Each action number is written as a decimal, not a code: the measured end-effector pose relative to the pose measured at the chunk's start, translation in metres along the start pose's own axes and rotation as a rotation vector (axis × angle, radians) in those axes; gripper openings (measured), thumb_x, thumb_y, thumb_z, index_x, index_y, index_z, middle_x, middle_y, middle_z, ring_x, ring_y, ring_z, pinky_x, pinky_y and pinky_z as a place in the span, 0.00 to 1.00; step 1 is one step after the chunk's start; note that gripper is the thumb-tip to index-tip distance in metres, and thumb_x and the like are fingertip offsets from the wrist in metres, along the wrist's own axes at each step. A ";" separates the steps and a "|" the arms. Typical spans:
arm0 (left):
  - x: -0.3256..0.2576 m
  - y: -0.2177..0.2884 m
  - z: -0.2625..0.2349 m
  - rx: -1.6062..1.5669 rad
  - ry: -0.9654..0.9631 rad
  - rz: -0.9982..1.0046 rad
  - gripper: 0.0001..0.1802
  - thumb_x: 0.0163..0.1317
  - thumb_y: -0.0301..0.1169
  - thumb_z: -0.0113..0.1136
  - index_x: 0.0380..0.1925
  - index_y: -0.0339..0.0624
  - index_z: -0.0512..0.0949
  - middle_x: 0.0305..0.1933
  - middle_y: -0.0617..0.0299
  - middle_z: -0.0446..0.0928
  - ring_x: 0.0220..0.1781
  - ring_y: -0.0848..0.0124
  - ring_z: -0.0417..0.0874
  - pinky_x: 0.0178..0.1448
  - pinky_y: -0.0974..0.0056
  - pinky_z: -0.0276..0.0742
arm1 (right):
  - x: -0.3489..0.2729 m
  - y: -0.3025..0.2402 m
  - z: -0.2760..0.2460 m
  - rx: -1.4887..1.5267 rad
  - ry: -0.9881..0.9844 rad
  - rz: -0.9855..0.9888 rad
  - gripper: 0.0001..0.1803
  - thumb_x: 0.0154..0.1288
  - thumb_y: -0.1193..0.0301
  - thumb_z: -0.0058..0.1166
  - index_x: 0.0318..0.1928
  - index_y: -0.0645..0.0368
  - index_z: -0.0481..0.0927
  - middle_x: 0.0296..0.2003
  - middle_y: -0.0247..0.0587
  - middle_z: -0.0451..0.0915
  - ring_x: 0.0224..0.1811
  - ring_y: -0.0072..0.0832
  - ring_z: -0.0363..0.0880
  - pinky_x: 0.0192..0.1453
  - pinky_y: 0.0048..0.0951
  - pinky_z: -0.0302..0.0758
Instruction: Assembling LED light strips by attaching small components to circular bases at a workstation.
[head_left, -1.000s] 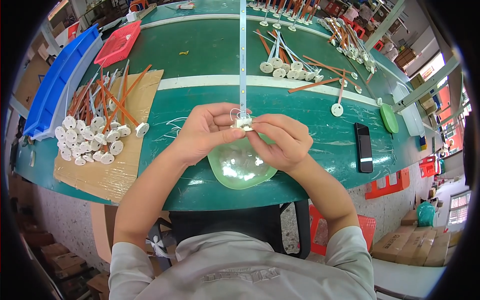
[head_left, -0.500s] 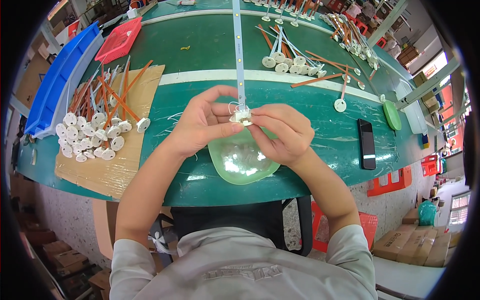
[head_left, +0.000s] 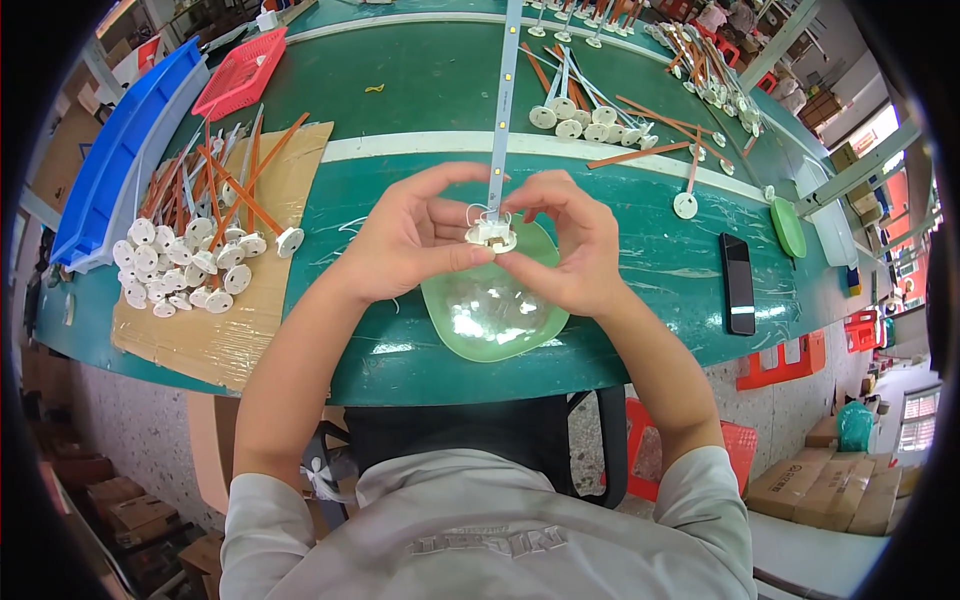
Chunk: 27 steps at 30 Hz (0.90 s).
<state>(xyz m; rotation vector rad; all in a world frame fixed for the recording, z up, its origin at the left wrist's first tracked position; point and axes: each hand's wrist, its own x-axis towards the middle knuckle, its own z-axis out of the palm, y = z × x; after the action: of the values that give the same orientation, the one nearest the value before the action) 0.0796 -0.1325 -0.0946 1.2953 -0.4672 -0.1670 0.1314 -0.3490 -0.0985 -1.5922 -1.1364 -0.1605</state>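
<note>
An LED strip [head_left: 503, 110] on a white round base stands upright between my hands, above a green bowl [head_left: 490, 315] on the table. My left hand [head_left: 410, 235] is closed on the edge of the white base [head_left: 491, 238], thumb in front and fingers behind. My right hand [head_left: 570, 240] curls round the other side, its thumb at the base's right edge and its index finger raised near the thin white wires. Small shiny pieces, too fine to name, lie in the bowl.
At the left, a heap of strips with round white bases [head_left: 180, 260] lies on cardboard [head_left: 240, 340], near a blue tray [head_left: 120, 160] and a red basket [head_left: 240, 75]. More assemblies [head_left: 590, 125] lie at the back right. A phone [head_left: 737, 285] and a second green bowl [head_left: 788, 228] are at the right.
The strip has moved slightly right and tilts a little that way. My right fingers have lifted and spread from their pinch at the base, baring more of its white disc.
</note>
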 end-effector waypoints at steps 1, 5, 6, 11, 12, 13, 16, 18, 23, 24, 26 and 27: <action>-0.001 0.002 0.000 0.001 0.001 0.002 0.36 0.57 0.16 0.67 0.66 0.38 0.65 0.51 0.48 0.83 0.54 0.66 0.85 0.61 0.61 0.80 | 0.001 -0.002 0.000 -0.015 0.013 -0.018 0.26 0.47 0.81 0.71 0.50 0.63 0.78 0.45 0.42 0.78 0.47 0.29 0.74 0.49 0.31 0.71; 0.001 0.002 0.000 -0.004 0.007 -0.034 0.38 0.55 0.16 0.68 0.66 0.38 0.65 0.52 0.47 0.83 0.55 0.64 0.85 0.63 0.60 0.79 | -0.001 0.003 0.001 0.003 0.037 -0.026 0.26 0.46 0.81 0.71 0.49 0.62 0.78 0.44 0.41 0.78 0.45 0.29 0.73 0.48 0.30 0.71; 0.001 0.001 0.000 -0.011 -0.001 -0.043 0.37 0.55 0.16 0.69 0.66 0.38 0.65 0.52 0.48 0.83 0.56 0.64 0.85 0.63 0.60 0.79 | -0.001 0.003 0.001 0.000 0.039 -0.022 0.26 0.45 0.81 0.71 0.48 0.62 0.78 0.44 0.42 0.78 0.45 0.29 0.73 0.48 0.30 0.71; -0.001 0.003 0.000 0.073 0.020 -0.029 0.33 0.57 0.18 0.69 0.63 0.38 0.68 0.51 0.50 0.83 0.55 0.66 0.84 0.62 0.59 0.80 | -0.001 0.001 -0.003 -0.069 -0.018 -0.056 0.23 0.46 0.79 0.70 0.46 0.64 0.79 0.47 0.44 0.78 0.46 0.30 0.73 0.49 0.30 0.71; -0.002 0.003 0.000 0.129 0.032 -0.015 0.33 0.56 0.19 0.70 0.62 0.38 0.69 0.51 0.51 0.83 0.55 0.66 0.84 0.62 0.58 0.80 | 0.000 -0.004 -0.004 -0.045 -0.013 -0.032 0.20 0.49 0.79 0.69 0.45 0.63 0.80 0.49 0.45 0.77 0.47 0.30 0.74 0.49 0.30 0.71; -0.002 0.003 0.002 0.129 0.032 -0.015 0.33 0.56 0.19 0.70 0.62 0.38 0.69 0.51 0.51 0.83 0.55 0.66 0.84 0.62 0.58 0.80 | 0.001 -0.008 -0.004 -0.021 -0.008 -0.009 0.17 0.51 0.78 0.67 0.44 0.63 0.80 0.51 0.45 0.77 0.49 0.31 0.75 0.49 0.30 0.72; 0.000 0.004 0.005 0.379 0.154 0.097 0.32 0.54 0.21 0.71 0.60 0.40 0.72 0.48 0.52 0.85 0.52 0.63 0.86 0.59 0.59 0.81 | 0.002 -0.009 -0.002 -0.167 0.022 0.144 0.11 0.56 0.77 0.64 0.42 0.62 0.81 0.54 0.45 0.76 0.52 0.32 0.76 0.49 0.30 0.75; 0.001 0.007 0.006 0.752 0.135 0.168 0.32 0.51 0.21 0.72 0.59 0.42 0.75 0.47 0.54 0.85 0.47 0.65 0.88 0.57 0.61 0.82 | 0.002 -0.007 -0.001 -0.233 0.032 0.104 0.10 0.57 0.77 0.64 0.40 0.61 0.82 0.54 0.46 0.75 0.52 0.33 0.77 0.49 0.30 0.76; 0.000 0.004 0.006 0.830 0.163 0.178 0.30 0.49 0.23 0.73 0.56 0.41 0.77 0.43 0.51 0.86 0.43 0.63 0.89 0.53 0.62 0.83 | -0.001 -0.003 0.005 -0.388 0.030 0.085 0.09 0.57 0.77 0.65 0.40 0.60 0.83 0.56 0.46 0.75 0.54 0.35 0.77 0.48 0.31 0.78; 0.000 0.003 0.006 0.868 0.155 0.183 0.30 0.49 0.23 0.73 0.56 0.41 0.77 0.43 0.51 0.86 0.43 0.62 0.89 0.52 0.62 0.83 | 0.000 -0.004 0.004 -0.363 0.020 0.107 0.09 0.57 0.78 0.65 0.40 0.60 0.83 0.56 0.46 0.74 0.54 0.36 0.77 0.48 0.31 0.77; 0.001 0.002 0.006 0.891 0.137 0.205 0.29 0.50 0.23 0.72 0.55 0.40 0.77 0.43 0.51 0.86 0.43 0.62 0.88 0.52 0.63 0.83 | 0.000 -0.004 0.003 -0.338 0.008 0.132 0.09 0.57 0.78 0.65 0.40 0.60 0.83 0.57 0.46 0.74 0.55 0.36 0.77 0.48 0.31 0.77; 0.002 0.002 0.006 0.916 0.118 0.231 0.28 0.50 0.23 0.72 0.55 0.40 0.78 0.43 0.51 0.85 0.42 0.61 0.88 0.51 0.63 0.83 | 0.000 -0.004 0.003 -0.309 0.000 0.174 0.09 0.57 0.79 0.64 0.40 0.60 0.83 0.57 0.46 0.74 0.55 0.36 0.77 0.48 0.31 0.78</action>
<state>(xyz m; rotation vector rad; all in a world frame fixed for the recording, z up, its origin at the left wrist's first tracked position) 0.0785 -0.1376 -0.0909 2.1106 -0.6152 0.3624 0.1268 -0.3471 -0.0970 -1.9558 -1.0018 -0.2297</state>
